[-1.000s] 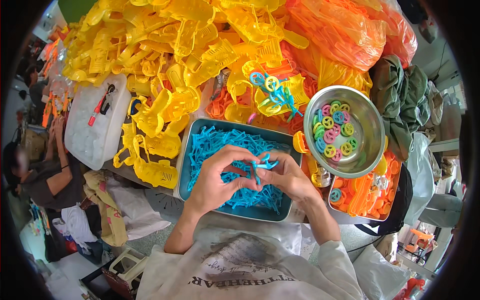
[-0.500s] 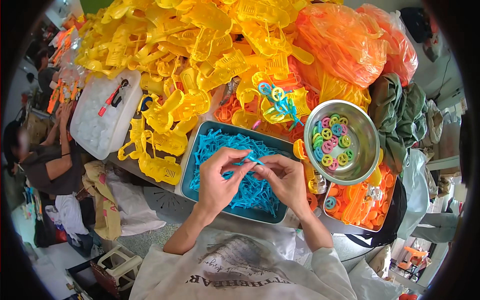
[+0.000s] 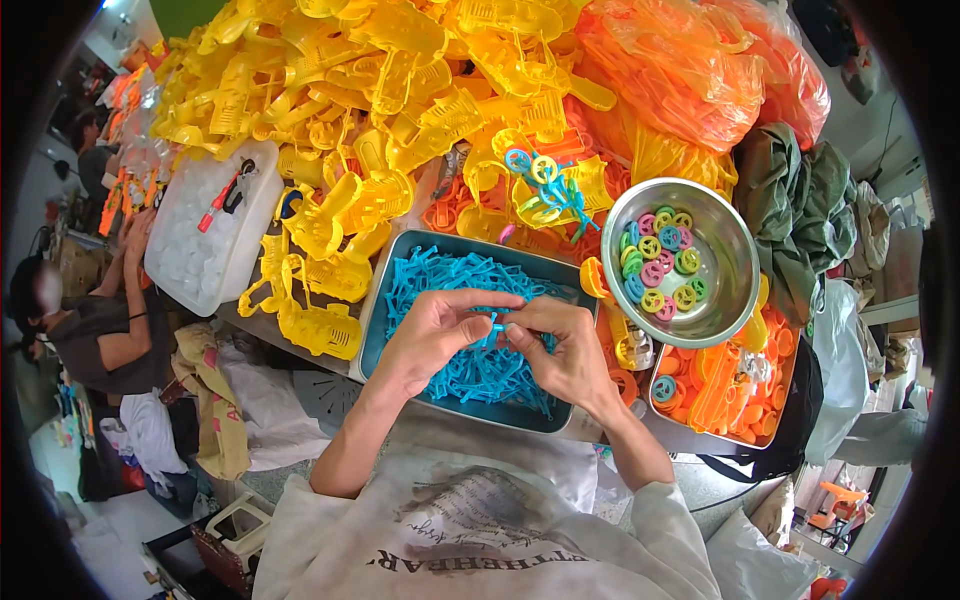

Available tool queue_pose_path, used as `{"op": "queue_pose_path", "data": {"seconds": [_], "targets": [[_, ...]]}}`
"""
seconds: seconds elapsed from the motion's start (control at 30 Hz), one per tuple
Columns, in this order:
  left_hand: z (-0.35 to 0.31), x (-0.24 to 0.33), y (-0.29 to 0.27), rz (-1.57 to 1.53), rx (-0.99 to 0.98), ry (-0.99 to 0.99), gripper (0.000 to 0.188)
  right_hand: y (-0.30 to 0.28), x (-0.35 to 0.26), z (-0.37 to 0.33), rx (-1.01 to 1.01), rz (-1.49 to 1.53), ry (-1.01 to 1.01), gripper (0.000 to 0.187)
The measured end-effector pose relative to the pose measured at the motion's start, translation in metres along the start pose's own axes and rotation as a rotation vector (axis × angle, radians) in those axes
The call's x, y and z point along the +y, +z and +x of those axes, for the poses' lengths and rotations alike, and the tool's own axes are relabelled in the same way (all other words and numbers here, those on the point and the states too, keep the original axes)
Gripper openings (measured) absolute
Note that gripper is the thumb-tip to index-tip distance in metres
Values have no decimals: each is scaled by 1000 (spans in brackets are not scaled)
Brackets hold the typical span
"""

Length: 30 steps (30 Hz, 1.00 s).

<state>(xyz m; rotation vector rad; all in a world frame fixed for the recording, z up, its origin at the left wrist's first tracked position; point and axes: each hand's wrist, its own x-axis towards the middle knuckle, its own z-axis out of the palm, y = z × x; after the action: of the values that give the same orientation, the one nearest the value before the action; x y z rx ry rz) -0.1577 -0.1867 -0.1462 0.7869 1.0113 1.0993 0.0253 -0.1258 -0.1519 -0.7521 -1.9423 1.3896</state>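
Observation:
My left hand [image 3: 432, 333] and my right hand [image 3: 558, 352] meet over a teal metal tray [image 3: 376, 315] heaped with small blue plastic parts [image 3: 440, 275]. Between the fingertips of both hands sits one small blue plastic piece [image 3: 494, 323], pinched from either side. Both forearms come up from the lower edge, over my white printed shirt.
A big heap of yellow plastic parts [image 3: 370, 90] lies behind the tray. A steel bowl [image 3: 722, 300] of coloured rings stands to the right, above a tray of orange parts [image 3: 725, 390]. Orange bags [image 3: 680, 70] lie behind. A white box [image 3: 205, 240] and another person [image 3: 100, 330] are at left.
My hands have stayed over the blue tray, drawing closer together on the small blue piece. The view has shifted slightly downward.

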Motion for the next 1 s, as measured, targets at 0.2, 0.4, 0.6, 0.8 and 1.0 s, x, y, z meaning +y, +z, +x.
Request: {"op": "queue_pose_path", "data": {"seconds": [0.2,0.4,0.6,0.8,1.0], "targets": [[5,-12,0,38,-6,121,43,0,-2,-2,23,38,63,8],[6,-15,-4,37,-48,104,40,2,2,-2,10,106,87,9],[3,-13,-8,-101,-93,8,37,2,3,-3,-100,167,178,11],[-1,16,3,-105,-107,-6,49,-2,-3,-1,18,475,173,20],[-5,12,5,240,164,225,17,-8,6,-1,-5,586,240,32]]}}
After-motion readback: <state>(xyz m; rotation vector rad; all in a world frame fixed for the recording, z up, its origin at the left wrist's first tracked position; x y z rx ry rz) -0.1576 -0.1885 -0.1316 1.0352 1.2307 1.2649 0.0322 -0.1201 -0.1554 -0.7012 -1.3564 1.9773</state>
